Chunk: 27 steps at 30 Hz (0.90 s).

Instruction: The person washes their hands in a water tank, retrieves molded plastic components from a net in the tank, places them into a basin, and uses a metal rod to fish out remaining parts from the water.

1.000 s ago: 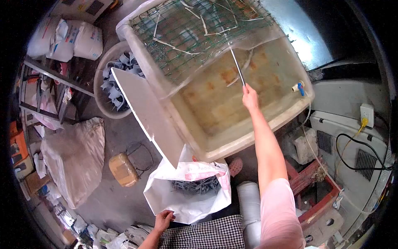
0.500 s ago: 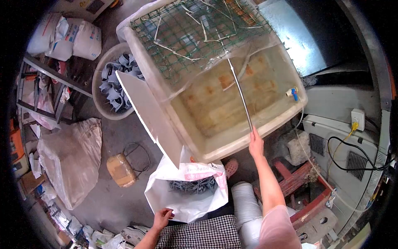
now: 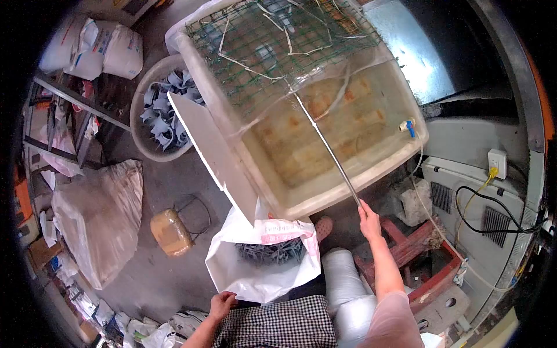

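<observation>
My right hand (image 3: 369,220) is closed round the near end of a long metal rod (image 3: 332,152), just outside the near right rim of a large tub (image 3: 325,204). The rod slants up and left over shallow, brownish water, and its far end reaches the green wire mesh (image 3: 249,64) and clear film over the tub's far part. My left hand (image 3: 222,303) is closed on the edge of a white sack (image 3: 255,281), which stands open and holds grey strips (image 3: 271,252). A white board (image 3: 212,153) leans along the tub's left side.
A round basin (image 3: 139,122) of grey curved pieces stands left of the tub. A taped package (image 3: 171,232) lies on the floor. At right are a blue-handled tap (image 3: 410,128), a red frame (image 3: 432,283), white rolls (image 3: 342,278) and cables (image 3: 464,214).
My right hand has moved down and slightly right, drawing the rod back so more of it shows. The rod now slants further left. My left hand stays at the sack's edge.
</observation>
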Available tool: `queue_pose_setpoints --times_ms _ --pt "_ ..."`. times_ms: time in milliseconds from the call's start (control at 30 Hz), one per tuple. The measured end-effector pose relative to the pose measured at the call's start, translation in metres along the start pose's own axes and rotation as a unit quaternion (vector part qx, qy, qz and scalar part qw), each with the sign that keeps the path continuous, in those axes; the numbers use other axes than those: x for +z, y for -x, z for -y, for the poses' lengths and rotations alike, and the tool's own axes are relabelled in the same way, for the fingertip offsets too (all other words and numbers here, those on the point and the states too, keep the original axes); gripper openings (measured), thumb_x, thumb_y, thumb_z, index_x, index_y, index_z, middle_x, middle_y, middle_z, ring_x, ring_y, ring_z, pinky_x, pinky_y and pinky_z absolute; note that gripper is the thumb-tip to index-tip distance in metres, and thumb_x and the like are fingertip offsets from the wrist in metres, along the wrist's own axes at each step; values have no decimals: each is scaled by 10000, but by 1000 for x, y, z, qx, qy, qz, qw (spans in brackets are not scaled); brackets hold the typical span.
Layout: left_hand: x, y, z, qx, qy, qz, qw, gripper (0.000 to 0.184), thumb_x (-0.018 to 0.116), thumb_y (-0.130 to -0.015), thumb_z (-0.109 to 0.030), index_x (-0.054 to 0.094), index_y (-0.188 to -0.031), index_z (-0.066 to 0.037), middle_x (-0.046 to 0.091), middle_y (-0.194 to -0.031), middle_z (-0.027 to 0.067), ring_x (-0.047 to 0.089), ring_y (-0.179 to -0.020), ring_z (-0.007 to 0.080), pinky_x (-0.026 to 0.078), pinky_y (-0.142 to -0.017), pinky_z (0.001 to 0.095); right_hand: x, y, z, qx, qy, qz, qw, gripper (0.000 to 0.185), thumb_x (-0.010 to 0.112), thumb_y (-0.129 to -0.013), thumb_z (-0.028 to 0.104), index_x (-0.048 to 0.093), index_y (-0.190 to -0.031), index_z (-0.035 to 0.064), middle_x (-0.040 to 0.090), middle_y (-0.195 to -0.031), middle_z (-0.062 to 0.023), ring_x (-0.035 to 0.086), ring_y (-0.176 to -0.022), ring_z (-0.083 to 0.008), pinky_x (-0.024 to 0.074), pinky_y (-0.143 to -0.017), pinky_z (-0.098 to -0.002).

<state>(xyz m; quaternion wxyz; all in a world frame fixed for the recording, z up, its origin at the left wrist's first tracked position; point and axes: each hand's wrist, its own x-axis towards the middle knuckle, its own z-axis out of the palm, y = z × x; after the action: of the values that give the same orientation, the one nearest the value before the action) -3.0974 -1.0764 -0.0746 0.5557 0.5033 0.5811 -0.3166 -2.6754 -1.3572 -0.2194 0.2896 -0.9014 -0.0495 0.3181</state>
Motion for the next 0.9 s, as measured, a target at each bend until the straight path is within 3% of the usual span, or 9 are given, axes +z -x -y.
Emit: queue_pose_setpoints --times_ms 167,200,400,500,633,767,900 --pt "2 -6 15 8 12 1 1000 199 513 -853 -134 570 -928 42 622 -752 105 603 -673 143 501 -622 258 26 -33 11 -41 -26 9 999 308 462 -867 248 521 -1134 105 551 -1001 -228 513 -968 -376 436 -780 -396" --pt "3 -6 10 11 10 -1 1000 200 511 -854 -132 569 -928 44 622 -753 107 604 -674 144 500 -621 259 32 -42 24 -3 -8 21 1000 310 466 -864 244 520 -1132 98 553 -1009 -221 510 -977 -374 437 -784 -378" --pt "7 -10 25 20 41 -1 999 204 498 -859 -127 566 -928 53 619 -738 108 603 -669 146 499 -616 260 95 -105 67 -95 -94 -29 991 314 466 -864 249 515 -1138 104 565 -980 -220 530 -933 -378 435 -766 -379" --pt "7 -9 23 14 42 -16 999 201 494 -860 -123 566 -928 52 617 -731 103 602 -667 145 499 -616 259 92 -113 95 -44 -51 8 998 315 472 -860 247 512 -1138 104 564 -990 -216 531 -945 -369 431 -782 -386" --pt "4 -5 14 26 33 -13 999 192 491 -861 -114 568 -927 49 618 -731 97 602 -666 138 496 -611 252 73 -81 67 -85 -63 -31 994 303 488 -849 218 519 -1128 103 575 -996 -196 534 -960 -355 425 -808 -376" --pt "0 -5 10 62 47 10 997 179 492 -862 -111 573 -929 34 616 -721 87 594 -652 123 488 -599 234 32 -14 31 -4 -48 -16 999 318 491 -848 186 510 -1137 54 570 -1039 -186 537 -1001 -311 422 -821 -355" --pt "-16 2 -7 67 106 17 992 172 496 -862 -112 577 -933 22 611 -705 77 584 -638 115 483 -593 221 4 27 59 19 -43 -34 998 318 481 -853 179 506 -1136 36 567 -1033 -198 535 -1000 -320 426 -815 -352"
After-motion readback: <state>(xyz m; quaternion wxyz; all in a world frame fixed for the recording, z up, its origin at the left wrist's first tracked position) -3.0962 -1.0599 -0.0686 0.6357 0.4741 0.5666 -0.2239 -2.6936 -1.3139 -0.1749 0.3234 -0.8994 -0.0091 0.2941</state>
